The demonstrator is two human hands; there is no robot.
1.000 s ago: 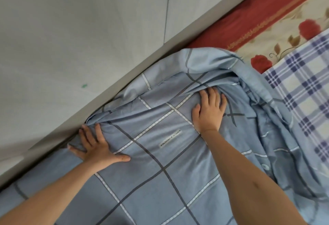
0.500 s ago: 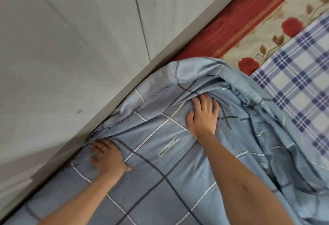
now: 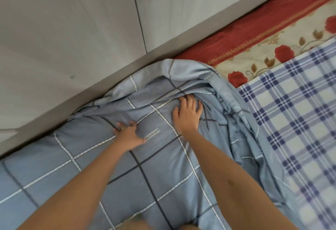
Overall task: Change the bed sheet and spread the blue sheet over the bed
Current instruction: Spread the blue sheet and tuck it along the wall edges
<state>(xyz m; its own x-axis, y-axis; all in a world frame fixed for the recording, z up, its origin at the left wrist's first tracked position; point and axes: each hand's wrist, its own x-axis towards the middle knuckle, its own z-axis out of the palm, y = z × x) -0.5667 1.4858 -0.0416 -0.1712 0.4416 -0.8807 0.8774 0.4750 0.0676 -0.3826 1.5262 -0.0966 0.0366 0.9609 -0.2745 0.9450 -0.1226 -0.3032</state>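
The blue sheet (image 3: 87, 157), light blue with dark and white grid lines and a small white label, covers the near part of the bed and bunches into folds against the wall. My left hand (image 3: 129, 135) lies flat on it beside the label, fingers spread. My right hand (image 3: 187, 115) presses palm-down a little further right, its fingertips tucked under a raised fold of the sheet. To the right lies a blue-and-white plaid sheet (image 3: 298, 120), partly under the blue sheet's rumpled edge.
A grey-white panelled wall (image 3: 72, 39) with a ledge runs diagonally along the bed's far side. A red and cream cover with a rose pattern (image 3: 254, 48) shows at the upper right beyond both sheets.
My left hand has slid right from the wall-side edge to the label. My right hand stays at the fold. The view has shifted to the right.
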